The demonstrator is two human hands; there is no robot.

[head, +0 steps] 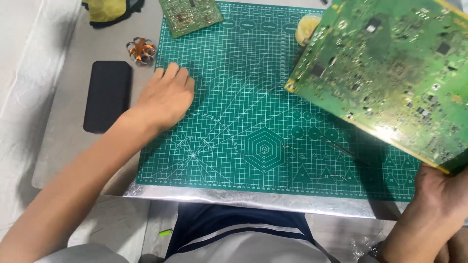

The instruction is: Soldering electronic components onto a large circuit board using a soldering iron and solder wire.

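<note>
Fingers [171, 73] of the left hand [163, 97] lie close together and slightly curled, palm down on the left edge of the green cutting mat [234, 97], gripping nothing. Just left of that hand a flat black pad [107, 95] rests on the grey table [63, 141], and a small copper-coloured coil [140, 49] sits just beyond the fingertips, apart from them. At the far edge a smaller green circuit board [190, 14] overlaps the mat's far left corner, with a yellow and black cloth item [109, 9] further left. A thin pair of tweezers [341, 148] lies on the mat right of centre, in the shadow of the large board.

To the right, the large green circuit board [390, 68] is lifted clear of the mat and tilted, its near right corner held by the right hand [438, 195]. That hand closes on the board from beneath; its fingertips are hidden behind the board, so I cannot tell exactly how they clamp. A round yellowish tub [308, 27] peeks out behind the board's far left edge.

Handling this well seems to call for gripping the board by its edges only, keeping skin off the small components, and steadying so wide a panel with the free left hand, since a one-corner hold could let it flex or slip.
</note>
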